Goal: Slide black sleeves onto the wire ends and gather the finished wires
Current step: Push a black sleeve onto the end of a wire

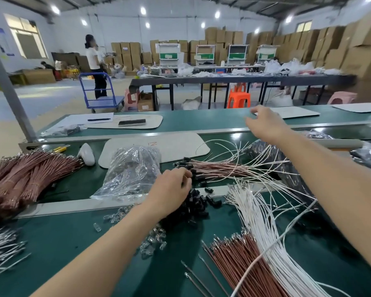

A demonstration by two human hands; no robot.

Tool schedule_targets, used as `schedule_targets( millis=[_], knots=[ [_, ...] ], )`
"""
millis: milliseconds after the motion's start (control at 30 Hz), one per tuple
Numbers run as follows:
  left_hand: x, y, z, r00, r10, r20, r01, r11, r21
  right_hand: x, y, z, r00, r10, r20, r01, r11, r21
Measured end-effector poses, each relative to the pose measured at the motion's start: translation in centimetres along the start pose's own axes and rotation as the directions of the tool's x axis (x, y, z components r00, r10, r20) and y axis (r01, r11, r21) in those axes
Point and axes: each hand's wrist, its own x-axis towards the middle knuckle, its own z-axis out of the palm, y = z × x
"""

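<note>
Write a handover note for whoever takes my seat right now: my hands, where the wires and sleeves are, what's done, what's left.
Left hand: on the black sleeve pile, fingers curled; grip hidden.
Right hand: open, raised over the far belt.
Done: sleeved wires lie fanned out just beyond the pile.
Left: the white wires and brown wires nearby have bare ends; the sleeved wires are not yet gathered.
</note>
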Motion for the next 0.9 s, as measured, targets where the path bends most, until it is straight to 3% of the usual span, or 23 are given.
schedule_targets(
  millis=[100, 233, 467, 533, 733, 900],
  knots=[
    [1.7, 1.9, 1.8, 0.994, 0.023, 0.106, -0.040, 0.986, 0.163, -1.7, 1.0, 2.1, 1.000, -0.015, 0.016, 0.015, 1.000, -0.012],
    [4.0, 2.5, 3.8, 0.970, 0.009, 0.245, -0.080, 0.956, 0.283, -3.7, 2.4, 4.6, 0.989, -0.038, 0.144, 0.050, 0.995, -0.081],
    [5.8, 1.7, 5.2, 0.944, -0.101, 0.315, -0.061, 0.883, 0.465, -5.3, 3.6, 7.5, 0.958, -0.066, 0.280, 0.092, 0.993, -0.078],
    [5.4, 1.7, 5.1, 0.947, -0.106, 0.305, -0.042, 0.895, 0.444, -5.6, 3.5, 8.0, 0.969, -0.087, 0.231, 0.096, 0.995, -0.028],
    [3.2, 1.2, 1.6, 0.976, -0.057, 0.210, 0.007, 0.973, 0.231, -6.8, 1.7, 7.0, 0.979, -0.133, -0.152, 0.149, 0.984, 0.101],
    [-0.9, 0.6, -0.8, 0.946, 0.066, 0.318, -0.147, 0.960, 0.239, -10.4, 0.7, 7.9, 0.959, -0.195, -0.206, 0.212, 0.975, 0.065]
  ],
)
